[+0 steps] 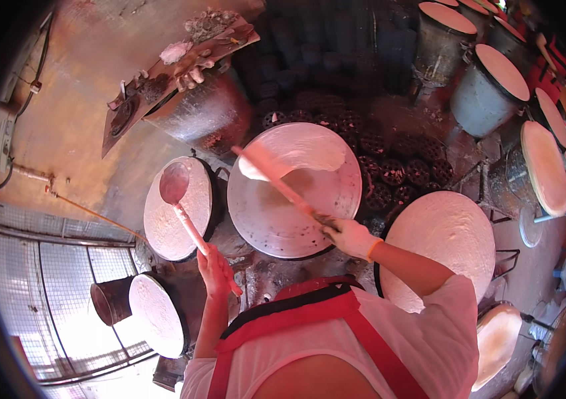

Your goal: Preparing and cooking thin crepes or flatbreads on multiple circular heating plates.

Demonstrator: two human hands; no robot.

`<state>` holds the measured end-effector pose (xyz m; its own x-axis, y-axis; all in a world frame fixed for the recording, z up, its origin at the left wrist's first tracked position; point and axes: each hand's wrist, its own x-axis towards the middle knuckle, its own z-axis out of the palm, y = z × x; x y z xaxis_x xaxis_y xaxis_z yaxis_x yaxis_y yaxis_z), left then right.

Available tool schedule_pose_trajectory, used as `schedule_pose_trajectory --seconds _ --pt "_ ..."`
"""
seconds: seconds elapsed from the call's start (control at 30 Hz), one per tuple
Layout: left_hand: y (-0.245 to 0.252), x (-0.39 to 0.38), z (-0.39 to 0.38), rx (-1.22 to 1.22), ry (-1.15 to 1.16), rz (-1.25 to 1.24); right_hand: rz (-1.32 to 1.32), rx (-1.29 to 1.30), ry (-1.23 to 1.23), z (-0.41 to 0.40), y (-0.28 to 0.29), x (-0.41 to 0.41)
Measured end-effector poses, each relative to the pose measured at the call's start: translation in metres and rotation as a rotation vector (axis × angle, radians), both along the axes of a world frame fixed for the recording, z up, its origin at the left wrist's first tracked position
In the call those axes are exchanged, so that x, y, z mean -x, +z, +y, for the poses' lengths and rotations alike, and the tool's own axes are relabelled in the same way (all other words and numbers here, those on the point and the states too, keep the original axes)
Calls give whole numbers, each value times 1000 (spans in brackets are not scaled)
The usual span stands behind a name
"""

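Note:
My bare left hand [214,272] grips the pale handle of a ladle [174,183], whose round bowl hangs above a pale batter sheet on the left round griddle [175,232]. In a white knit glove, my right hand [355,239] holds a wooden spreader [280,185] that slants over the middle round griddle [263,222]. Its far end is blurred. White batter [308,144] covers the far part of this griddle, while the near part shows bare metal with dark specks. Beside my right arm lies another griddle covered by a pale sheet [440,244], partly hidden by the arm.
Perforated coal briquettes [392,172] stand behind the middle griddle. A board [183,75] with debris rests on a metal drum [203,112] at the wall. Several drum stoves [482,107] with sheets on top line the right. A small griddle [155,316] stands lower left near a mesh window [63,284].

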<state>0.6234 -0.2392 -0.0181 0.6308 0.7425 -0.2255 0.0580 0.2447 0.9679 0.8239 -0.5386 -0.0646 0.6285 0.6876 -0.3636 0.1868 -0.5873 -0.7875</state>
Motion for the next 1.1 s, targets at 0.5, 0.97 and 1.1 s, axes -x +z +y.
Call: schedule_pose_trajectory --seconds 0.5,0.97,1.1 --pt "-38 13 16 17 250 51 210 23 73 -18 9 -40" --pt "-45 -18 8 -18 397 83 328 8 29 -3 38 -96" --pt "-52 -25 10 -4 378 84 54 135 439 -14 35 -100"
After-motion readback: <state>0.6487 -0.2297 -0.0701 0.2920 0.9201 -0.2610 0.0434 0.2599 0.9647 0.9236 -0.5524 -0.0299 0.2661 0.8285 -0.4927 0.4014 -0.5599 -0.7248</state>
